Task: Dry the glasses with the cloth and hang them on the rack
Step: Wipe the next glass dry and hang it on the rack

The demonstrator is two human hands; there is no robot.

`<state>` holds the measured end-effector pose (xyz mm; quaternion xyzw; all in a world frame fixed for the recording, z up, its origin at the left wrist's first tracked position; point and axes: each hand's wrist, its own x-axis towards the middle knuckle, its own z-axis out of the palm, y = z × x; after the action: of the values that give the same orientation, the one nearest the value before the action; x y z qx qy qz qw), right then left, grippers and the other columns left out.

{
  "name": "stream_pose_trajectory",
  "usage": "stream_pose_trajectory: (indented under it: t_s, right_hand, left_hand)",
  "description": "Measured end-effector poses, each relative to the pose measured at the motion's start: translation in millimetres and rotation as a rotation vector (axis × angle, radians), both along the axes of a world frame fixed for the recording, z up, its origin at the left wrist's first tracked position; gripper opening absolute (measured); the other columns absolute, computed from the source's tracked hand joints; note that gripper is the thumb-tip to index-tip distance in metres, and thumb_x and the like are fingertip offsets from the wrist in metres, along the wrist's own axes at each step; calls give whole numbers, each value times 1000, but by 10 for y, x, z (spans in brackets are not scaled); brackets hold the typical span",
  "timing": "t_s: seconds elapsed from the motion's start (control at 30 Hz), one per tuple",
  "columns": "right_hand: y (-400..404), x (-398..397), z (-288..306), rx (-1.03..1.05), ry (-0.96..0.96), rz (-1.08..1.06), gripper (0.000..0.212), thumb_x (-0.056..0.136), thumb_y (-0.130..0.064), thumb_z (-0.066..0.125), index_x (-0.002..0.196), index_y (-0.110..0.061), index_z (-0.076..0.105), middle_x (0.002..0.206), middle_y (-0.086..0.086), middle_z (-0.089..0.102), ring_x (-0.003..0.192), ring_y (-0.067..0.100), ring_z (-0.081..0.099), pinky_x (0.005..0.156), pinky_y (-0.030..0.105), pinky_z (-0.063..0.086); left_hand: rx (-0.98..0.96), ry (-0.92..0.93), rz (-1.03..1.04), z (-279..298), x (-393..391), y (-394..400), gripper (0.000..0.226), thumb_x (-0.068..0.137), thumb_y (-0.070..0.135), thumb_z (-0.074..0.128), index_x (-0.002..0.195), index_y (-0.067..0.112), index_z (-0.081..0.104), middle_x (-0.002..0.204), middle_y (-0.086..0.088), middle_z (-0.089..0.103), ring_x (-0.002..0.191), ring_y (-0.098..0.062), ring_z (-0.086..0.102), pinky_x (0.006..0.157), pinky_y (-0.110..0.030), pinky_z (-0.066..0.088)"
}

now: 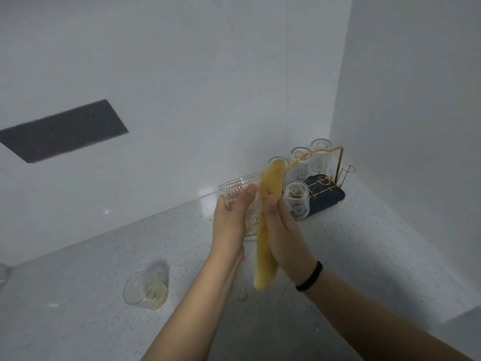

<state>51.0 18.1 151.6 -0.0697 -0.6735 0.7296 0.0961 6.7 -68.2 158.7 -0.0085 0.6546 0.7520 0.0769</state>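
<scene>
Your left hand (231,220) is holding a ribbed glass (247,204) up above the countertop (364,256), fingers laid fairly straight along its near side, thumb side up. Glass is tilting, mouth toward upper left. Your right hand (283,230) is pressing the yellow cloth (268,225) against the glass's right side, fingers extended flat on the cloth, not curling round it; black band (309,277) on that wrist. Cloth is hanging down past both wrists, blurred.

Rack (328,175), gold wire on dark base, is sitting in the corner by the walls. Four glasses are hanging inverted on it; nearest one (296,200) is just right of your r. hand. One more glass (145,289) is standing on the counter, lower left, well apart from the rack. Grey socket plate (62,130) on back wall.
</scene>
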Motion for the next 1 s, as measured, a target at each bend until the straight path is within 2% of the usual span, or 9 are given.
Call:
stream_pose_trajectory:
  t_s: [0.1,0.23,0.33,0.43,0.57,0.67,0.77,0.83,1.0]
  right_hand:
    - [216,-182,80,-262,-241,24,54,96,-55,29,101,-18,68,102,12,72,95,25,68,89,43,55]
    - [173,-174,53,-344,-222,4,49,97,-51,29,111,-20,64,105,5,72,98,22,68,91,45,53]
    - [58,-91,-1,-222,-85,-134,44,97,-50,29,124,-25,54,108,-8,65,101,9,62,98,37,46]
    - [-43,-25,-15,-46,69,-202,44,99,-43,27,126,-17,49,111,1,59,106,15,56,101,33,42]
    - [105,-108,37,-177,-61,-93,45,99,-46,26,106,-21,62,99,-2,70,99,17,64,94,39,49]
    - [250,-180,86,-346,-168,-40,51,99,-47,27,90,-21,70,81,-3,76,83,16,70,75,33,57]
    - [108,-96,51,-207,-148,-56,53,97,-53,27,121,-18,58,114,11,66,109,24,61,96,37,49]
    - [23,1,-3,-86,-68,-154,46,99,-46,28,121,-14,53,115,15,60,113,27,54,91,23,45]
    - [23,-82,-24,-29,80,-91,55,91,-57,30,111,-16,60,104,-1,65,102,16,61,96,37,47]
  left_hand:
    - [24,-4,-113,-10,41,8,35,70,48,71,91,20,78,97,-9,76,94,-26,72,90,-45,55]
    - [-141,88,-5,30,-87,0,67,71,64,67,110,11,56,96,-5,65,86,-19,66,80,-37,55]
    - [-306,196,65,65,-25,50,78,83,67,53,118,-3,47,97,-26,54,84,-36,56,75,-40,47]
    - [-346,127,7,84,69,106,82,77,67,54,132,6,43,99,-1,56,91,-17,57,77,-30,46]
    - [-197,113,-54,74,62,70,59,72,51,80,110,11,59,92,2,67,84,-14,65,72,-27,52]
    - [-151,178,-95,13,35,62,67,67,62,68,112,13,65,100,-2,73,92,-16,71,77,-29,56]
    - [-278,198,-16,-12,-45,38,66,65,80,53,91,20,55,93,2,58,90,-15,57,77,-30,47]
    - [-404,225,19,-50,-83,36,64,70,82,45,75,18,40,73,5,40,69,-14,40,59,-27,35]
    - [-245,212,-42,-31,5,43,72,69,68,71,94,1,61,72,0,56,59,-11,51,51,-19,42]
